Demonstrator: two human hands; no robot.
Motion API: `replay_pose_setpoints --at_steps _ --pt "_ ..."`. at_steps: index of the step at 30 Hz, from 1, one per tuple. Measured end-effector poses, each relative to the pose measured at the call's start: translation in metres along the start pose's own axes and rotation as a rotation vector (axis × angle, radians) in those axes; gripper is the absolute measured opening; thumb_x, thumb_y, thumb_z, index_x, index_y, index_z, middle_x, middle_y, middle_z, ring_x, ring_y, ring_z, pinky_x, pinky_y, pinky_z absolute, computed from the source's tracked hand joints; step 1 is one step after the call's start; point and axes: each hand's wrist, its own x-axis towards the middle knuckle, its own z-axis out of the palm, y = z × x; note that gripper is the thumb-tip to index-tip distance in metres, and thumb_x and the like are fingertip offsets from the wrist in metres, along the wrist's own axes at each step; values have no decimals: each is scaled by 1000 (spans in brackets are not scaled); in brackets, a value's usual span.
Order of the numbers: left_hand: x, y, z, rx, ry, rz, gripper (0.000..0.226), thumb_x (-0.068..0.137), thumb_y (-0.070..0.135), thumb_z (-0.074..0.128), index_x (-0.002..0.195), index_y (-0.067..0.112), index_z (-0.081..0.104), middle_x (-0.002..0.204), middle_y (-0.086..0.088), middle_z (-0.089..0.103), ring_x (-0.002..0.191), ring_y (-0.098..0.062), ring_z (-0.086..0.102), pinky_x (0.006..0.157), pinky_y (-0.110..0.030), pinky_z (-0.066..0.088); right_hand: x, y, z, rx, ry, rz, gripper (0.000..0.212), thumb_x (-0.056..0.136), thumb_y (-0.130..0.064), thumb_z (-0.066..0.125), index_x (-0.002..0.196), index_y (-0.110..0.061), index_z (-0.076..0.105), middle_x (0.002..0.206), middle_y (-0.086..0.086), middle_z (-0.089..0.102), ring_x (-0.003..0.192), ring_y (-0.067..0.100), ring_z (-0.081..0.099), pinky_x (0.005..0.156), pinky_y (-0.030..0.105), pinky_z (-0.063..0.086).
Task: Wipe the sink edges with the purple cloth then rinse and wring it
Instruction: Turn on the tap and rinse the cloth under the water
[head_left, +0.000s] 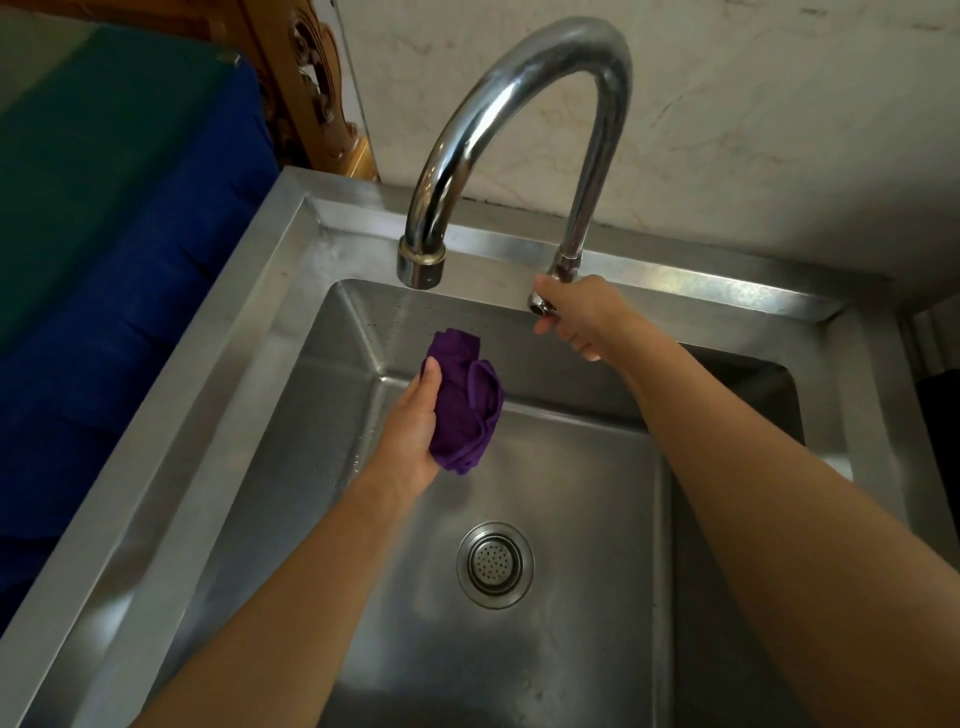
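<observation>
Purple cloth (464, 402), bunched into an elongated wad, long axis running from near-right to far-left, its far end pointing toward the spout (422, 265). Left hand (415, 426) closed around the cloth, holding it over the sink (249, 312) basin, below and just right of the spout. Right hand (576, 314) grips the tap handle (543, 302) at the faucet base on the back edge. Drain (495, 565) lies nearer, below the cloth

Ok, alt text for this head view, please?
Over a steel sink, the left hand holds a bunched purple cloth below the curved tap's spout, while the right hand grips the tap handle. A thin stream appears to fall.
</observation>
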Motion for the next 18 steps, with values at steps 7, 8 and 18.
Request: replay_pose_setpoints --at_steps 7,8,18 --pt "-3 3 -5 -48 14 -17 38 92 50 43 104 22 65 94 -2 74 88 -19 70 74 -36 55 3 -7 -1 -82 -9 31 34 93 -39 42 92 -7 55 31 -7 47 30 9 30 30 7 20" --pt "-4 3 -6 -56 7 -21 38 92 50 42 102 22 65 95 -3 74 88 -20 70 75 -36 55 4 -9 0 -81 -21 47 33 93 -38 42 93 -8 54 24 -8 43 26 7 28 30 6 20" --pt "-6 0 -12 -103 -21 -35 38 93 50 41 97 23 67 90 0 75 88 -17 70 80 -37 54 3 -24 -3 -167 -127 205 29 94 -35 37 80 -11 46 24 -4 39 31 7 18 34 12 15"
